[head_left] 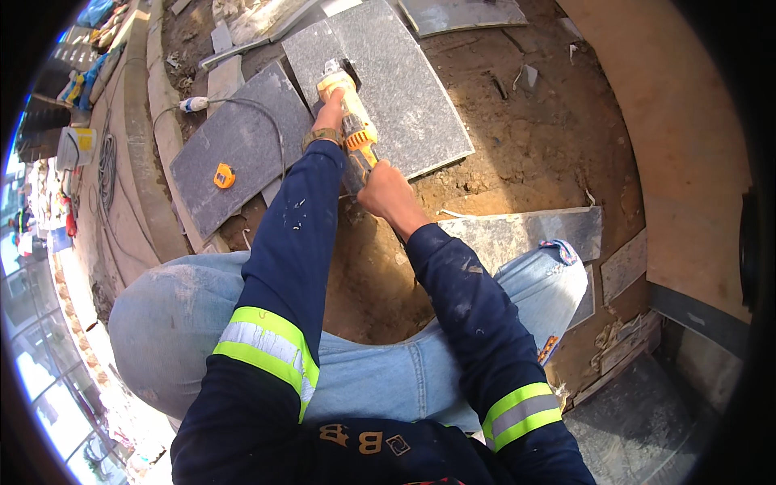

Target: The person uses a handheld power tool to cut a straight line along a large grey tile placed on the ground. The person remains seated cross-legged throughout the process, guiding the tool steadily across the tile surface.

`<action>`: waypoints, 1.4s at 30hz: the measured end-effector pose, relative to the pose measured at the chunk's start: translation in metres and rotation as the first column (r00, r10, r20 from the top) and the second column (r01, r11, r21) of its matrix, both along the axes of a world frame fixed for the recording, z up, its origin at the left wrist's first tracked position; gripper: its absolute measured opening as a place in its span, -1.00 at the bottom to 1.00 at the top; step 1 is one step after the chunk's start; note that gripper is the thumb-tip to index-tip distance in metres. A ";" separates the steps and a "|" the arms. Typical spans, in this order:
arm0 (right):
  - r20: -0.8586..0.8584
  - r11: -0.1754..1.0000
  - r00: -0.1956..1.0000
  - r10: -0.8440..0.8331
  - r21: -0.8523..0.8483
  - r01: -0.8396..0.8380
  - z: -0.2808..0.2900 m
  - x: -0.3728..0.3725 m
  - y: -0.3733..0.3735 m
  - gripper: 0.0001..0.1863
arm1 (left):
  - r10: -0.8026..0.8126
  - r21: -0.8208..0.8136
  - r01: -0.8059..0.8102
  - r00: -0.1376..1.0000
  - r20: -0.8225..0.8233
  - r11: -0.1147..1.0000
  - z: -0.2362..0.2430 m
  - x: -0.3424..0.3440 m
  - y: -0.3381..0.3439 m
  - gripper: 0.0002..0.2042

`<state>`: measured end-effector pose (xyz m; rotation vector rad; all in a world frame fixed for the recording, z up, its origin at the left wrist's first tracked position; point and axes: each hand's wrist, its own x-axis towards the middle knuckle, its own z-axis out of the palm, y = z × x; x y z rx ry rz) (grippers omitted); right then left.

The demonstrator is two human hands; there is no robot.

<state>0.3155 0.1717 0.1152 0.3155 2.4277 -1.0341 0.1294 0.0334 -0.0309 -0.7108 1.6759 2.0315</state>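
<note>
A yellow angle grinder (359, 133) lies in both my hands, its head pointing away from me over a large dark grey stone slab (412, 97). My left hand (330, 113) is wrapped round the front of the tool near its head. Further back, my right hand (390, 194) grips the rear handle. The grinder's disc is mostly hidden, so I cannot tell whether it touches the stone. Left of it, a second grey slab (242, 141) carries an orange tape measure (225, 175) and a grey power cable (275, 121).
A white-and-blue cable connector (194, 104) sits by the left slab's far edge. Bare soil (517, 137) lies to the right, with another slab piece (533, 230) near my right knee. A tan panel (679, 121) rises at far right. A white bucket (77, 148) stands at far left.
</note>
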 end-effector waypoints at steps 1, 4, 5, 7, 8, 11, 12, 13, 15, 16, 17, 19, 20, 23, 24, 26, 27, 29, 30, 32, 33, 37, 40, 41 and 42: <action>0.009 1.000 1.000 0.000 -0.002 0.000 0.001 0.000 0.000 -0.62 | 0.011 0.013 -0.011 1.000 -0.002 1.000 0.001 0.001 0.000 -0.54; 0.033 0.999 0.999 -0.036 0.039 0.035 -0.001 0.005 0.009 -0.62 | 0.018 0.048 -0.019 1.000 0.015 0.999 0.011 0.017 0.026 -0.39; 0.032 0.999 0.999 -0.030 0.021 0.029 0.001 0.004 0.007 -0.62 | 0.035 0.042 -0.035 0.999 0.005 0.999 0.011 0.016 0.021 -0.31; 0.031 1.000 0.999 -0.019 -0.013 0.019 0.005 0.002 0.003 -0.62 | 0.033 0.022 -0.032 0.999 -0.014 0.999 0.009 0.009 0.007 -0.31; 0.035 1.000 0.999 -0.021 -0.014 0.021 0.005 0.002 0.003 -0.62 | 0.024 0.019 -0.023 1.000 -0.015 1.000 0.010 0.009 0.007 -0.32; 0.046 1.000 0.999 -0.024 -0.013 0.025 0.006 0.004 0.004 -0.62 | 0.028 0.035 -0.028 1.000 0.001 0.999 0.012 0.012 0.009 -0.32; 0.052 1.000 0.998 -0.024 -0.008 0.024 0.006 0.004 0.005 -0.61 | 0.033 0.039 -0.033 0.999 -0.002 0.999 0.013 0.013 0.012 -0.40; 0.058 1.000 0.998 -0.024 -0.004 0.024 0.006 0.004 0.006 -0.61 | 0.037 0.044 -0.037 0.999 -0.003 0.998 0.014 0.014 0.014 -0.48; 0.048 1.000 0.998 -0.027 -0.003 0.027 0.000 0.006 0.007 -0.60 | 0.040 0.065 -0.040 0.999 0.002 0.997 0.016 0.016 0.018 -0.55; 0.044 1.000 0.999 -0.029 -0.001 0.029 -0.003 0.007 0.008 -0.60 | 0.036 0.082 -0.037 0.999 0.011 0.996 0.016 0.017 0.021 -0.55; 0.044 1.000 0.999 -0.025 -0.003 0.025 -0.002 0.007 0.007 -0.60 | 0.040 0.094 -0.041 0.999 0.017 0.995 0.014 0.017 0.018 -0.56; 0.046 1.000 0.999 -0.019 -0.004 0.020 0.000 0.007 0.006 -0.60 | 0.043 0.084 -0.043 0.999 0.006 0.996 0.010 0.014 0.014 -0.56; 0.044 1.000 0.999 -0.018 -0.008 0.019 0.002 0.007 0.005 -0.60 | 0.045 0.077 -0.045 0.999 0.000 0.996 0.008 0.012 0.011 -0.56; 0.037 1.000 0.999 -0.020 -0.010 0.021 0.004 0.006 0.004 -0.61 | 0.039 0.018 -0.039 0.999 0.019 0.999 0.004 0.007 0.006 -0.55; 0.034 1.000 0.999 -0.025 -0.003 0.025 0.002 0.007 0.005 -0.61 | 0.033 0.028 -0.033 0.999 0.017 0.999 0.004 0.009 0.009 -0.55; 0.034 1.000 0.999 -0.027 0.000 0.027 0.000 0.006 0.006 -0.61 | 0.024 0.044 -0.024 1.000 0.012 0.999 0.005 0.010 0.012 -0.56; 0.036 1.000 0.999 -0.026 -0.003 0.026 -0.001 0.005 0.006 -0.61 | 0.024 0.031 -0.025 1.000 0.009 0.999 0.006 0.010 0.012 -0.56; 0.033 1.000 0.999 -0.023 -0.008 0.023 -0.002 0.004 0.006 -0.61 | 0.027 0.006 -0.027 1.000 0.003 1.000 0.007 0.009 0.012 -0.56; 0.028 1.000 0.999 -0.020 -0.010 0.021 -0.002 0.004 0.006 -0.61 | 0.027 0.014 -0.027 1.000 0.004 1.000 0.007 0.009 0.011 -0.56; 0.021 1.000 1.000 -0.020 -0.011 0.020 -0.003 0.004 0.006 -0.62 | 0.025 0.030 -0.025 1.000 0.007 0.999 0.008 0.008 0.012 -0.55; 0.019 1.000 1.000 -0.022 -0.008 0.022 -0.004 0.003 0.006 -0.62 | 0.023 0.033 -0.023 1.000 0.005 0.999 0.008 0.008 0.013 -0.55; 0.008 1.000 1.000 -0.023 -0.002 0.023 -0.006 0.001 0.003 -0.64 | 0.022 0.011 -0.022 1.000 -0.010 1.000 0.006 0.005 0.009 -0.55; 0.001 1.000 1.000 -0.021 -0.007 0.021 -0.011 0.001 0.005 -0.65 | 0.019 -0.003 -0.019 1.000 0.002 1.000 0.005 0.006 0.014 -0.54; -0.001 1.000 1.000 -0.019 -0.011 0.019 -0.010 0.000 0.005 -0.65 | 0.022 -0.008 -0.022 1.000 0.006 1.000 0.004 0.005 0.013 -0.54; -0.002 1.000 1.000 -0.018 -0.014 0.018 -0.008 0.000 0.005 -0.65 | 0.020 -0.014 -0.020 1.000 0.000 1.000 0.004 0.005 0.011 -0.54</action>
